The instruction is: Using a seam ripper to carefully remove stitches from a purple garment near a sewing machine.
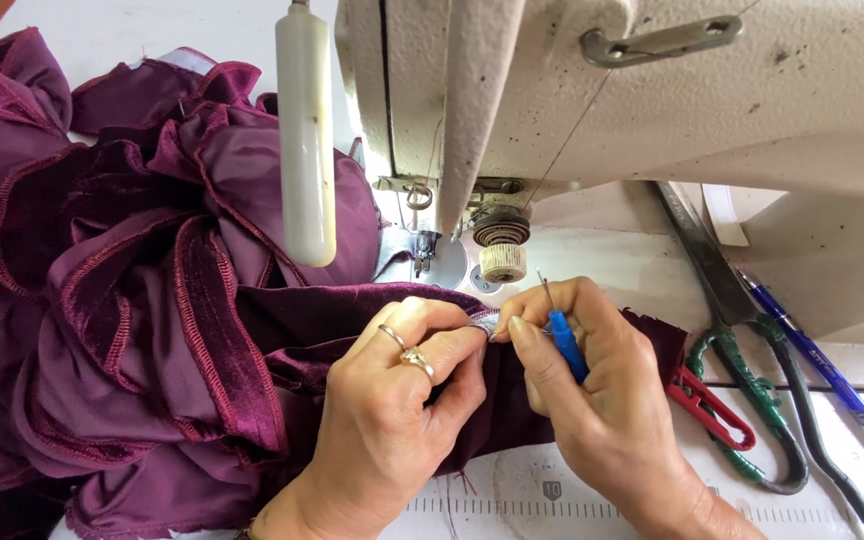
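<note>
Dark purple velvet fabric [132, 300] with ruffled, stitched edges is heaped over the left of the sewing table. My left hand [392, 410], wearing two rings, pinches a fold of this fabric just in front of the machine's needle area. My right hand [592, 380] sits right beside it, fingertips touching the same fold, and grips a blue-handled seam ripper [564, 340] whose metal tip points up. Both hands meet at a small pale patch on the fabric edge [484, 324].
A cream sewing machine [652, 90] looms above, with presser foot [424, 250] and a round knob [501, 245]. Large green-handled scissors [752, 380], red thread snips [712, 405] and a blue pen [822, 370] lie on the right. A ruler is printed along the table's front edge [552, 505].
</note>
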